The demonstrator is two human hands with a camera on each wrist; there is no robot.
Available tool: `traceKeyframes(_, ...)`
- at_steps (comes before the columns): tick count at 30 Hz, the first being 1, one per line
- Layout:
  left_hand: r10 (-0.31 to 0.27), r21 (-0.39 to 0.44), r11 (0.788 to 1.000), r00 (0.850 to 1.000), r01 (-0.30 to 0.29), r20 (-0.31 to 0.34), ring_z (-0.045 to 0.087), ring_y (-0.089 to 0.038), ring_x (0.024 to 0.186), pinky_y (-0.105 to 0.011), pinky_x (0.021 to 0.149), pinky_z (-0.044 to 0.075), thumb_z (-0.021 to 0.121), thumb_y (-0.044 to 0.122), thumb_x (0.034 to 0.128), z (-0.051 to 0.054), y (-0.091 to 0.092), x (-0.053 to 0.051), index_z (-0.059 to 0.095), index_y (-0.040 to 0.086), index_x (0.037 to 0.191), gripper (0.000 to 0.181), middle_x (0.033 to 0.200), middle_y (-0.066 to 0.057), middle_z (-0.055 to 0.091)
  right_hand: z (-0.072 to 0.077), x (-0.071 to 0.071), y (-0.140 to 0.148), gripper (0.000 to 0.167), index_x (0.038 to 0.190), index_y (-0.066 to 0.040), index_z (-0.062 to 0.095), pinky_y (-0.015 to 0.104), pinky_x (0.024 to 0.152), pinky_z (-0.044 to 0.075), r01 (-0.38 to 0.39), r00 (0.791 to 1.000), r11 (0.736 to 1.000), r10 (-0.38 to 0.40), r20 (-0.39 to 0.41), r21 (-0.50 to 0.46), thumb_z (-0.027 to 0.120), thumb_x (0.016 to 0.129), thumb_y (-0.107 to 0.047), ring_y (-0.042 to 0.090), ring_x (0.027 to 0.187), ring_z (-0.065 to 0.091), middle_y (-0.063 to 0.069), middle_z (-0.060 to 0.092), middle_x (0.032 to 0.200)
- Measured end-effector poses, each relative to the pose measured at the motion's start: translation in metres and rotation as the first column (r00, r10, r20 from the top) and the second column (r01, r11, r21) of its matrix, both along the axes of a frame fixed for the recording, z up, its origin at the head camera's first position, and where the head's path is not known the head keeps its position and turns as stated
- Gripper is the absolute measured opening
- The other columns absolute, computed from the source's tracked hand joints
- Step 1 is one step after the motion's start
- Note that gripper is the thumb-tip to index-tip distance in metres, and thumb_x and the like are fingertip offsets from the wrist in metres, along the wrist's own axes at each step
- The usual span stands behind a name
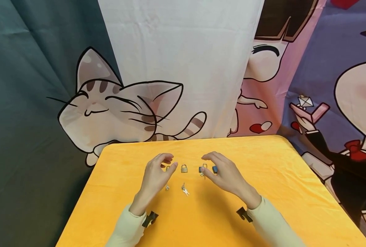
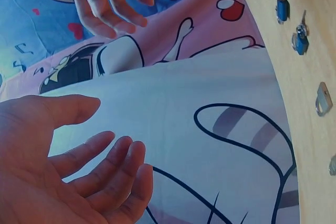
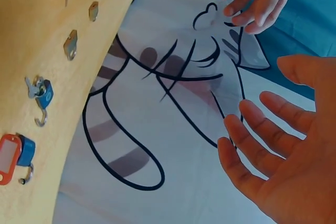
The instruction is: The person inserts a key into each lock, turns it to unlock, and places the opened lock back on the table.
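Observation:
My left hand [image 1: 157, 175] hovers over the left of a row of padlocks, fingers loosely bent and holding nothing. Partly behind it is a small brass padlock [image 1: 168, 168]; a larger brass padlock [image 1: 184, 169] lies between the hands. On the right my right hand [image 1: 225, 174] is also raised and holds nothing. Near its thumb lies a blue padlock [image 3: 46, 94] with its shackle open and keys in it. Another blue padlock [image 3: 27, 149], its shackle also open, has a red-framed key tag [image 3: 8, 158] against it; in the head view the right hand partly covers this padlock.
Nearer than the padlocks, a small key [image 1: 167, 187] and a bunch of keys [image 1: 185, 190] lie on the yellow tablecloth [image 1: 189, 223]. Behind the table's far edge hangs a curtain [image 1: 183, 44] printed with cartoon figures. Dark clips [image 1: 150, 219] sit at both cuffs.

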State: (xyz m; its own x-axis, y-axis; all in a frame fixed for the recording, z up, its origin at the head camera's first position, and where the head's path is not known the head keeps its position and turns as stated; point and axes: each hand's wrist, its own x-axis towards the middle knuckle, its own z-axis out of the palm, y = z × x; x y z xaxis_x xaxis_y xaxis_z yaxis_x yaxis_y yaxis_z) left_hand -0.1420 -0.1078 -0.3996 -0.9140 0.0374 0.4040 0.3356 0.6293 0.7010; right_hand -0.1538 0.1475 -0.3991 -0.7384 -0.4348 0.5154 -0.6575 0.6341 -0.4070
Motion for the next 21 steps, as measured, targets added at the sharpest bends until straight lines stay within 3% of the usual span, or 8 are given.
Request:
traceKeyframes(13, -0.001, -0.026, 1.000, 1.000, 0.000, -0.027, 0.066, -0.017, 0.092, -0.039, 0.080, 0.056, 0.071, 0.025, 0.0915, 0.001, -0.003, 0.006, 0.069, 0.015, 0.108, 0.020, 0.101, 0.001, 0.069, -0.008, -0.017, -0.029, 0.025, 0.105, -0.015, 0.070, 0.034, 0.080, 0.057, 0.015, 0.990, 0.991, -0.033, 0.135, 0.135, 0.069, 0.091, -0.036, 0.013, 0.093, 0.067, -0.003, 0.070, 0.103)
traceKeyframes(21, 0.002, -0.032, 0.999, 0.999, -0.003, -0.033, 0.065, -0.018, 0.094, -0.040, 0.081, 0.056, 0.070, 0.024, 0.0918, 0.002, -0.001, 0.010, 0.070, 0.014, 0.107, 0.019, 0.102, 0.000, 0.069, -0.029, -0.026, -0.055, 0.028, 0.100, -0.014, 0.071, 0.032, 0.070, 0.053, -0.009, 0.969, 0.970, -0.052, 0.243, 0.242, 0.068, 0.091, -0.041, 0.012, 0.080, 0.063, -0.002, 0.069, 0.092)
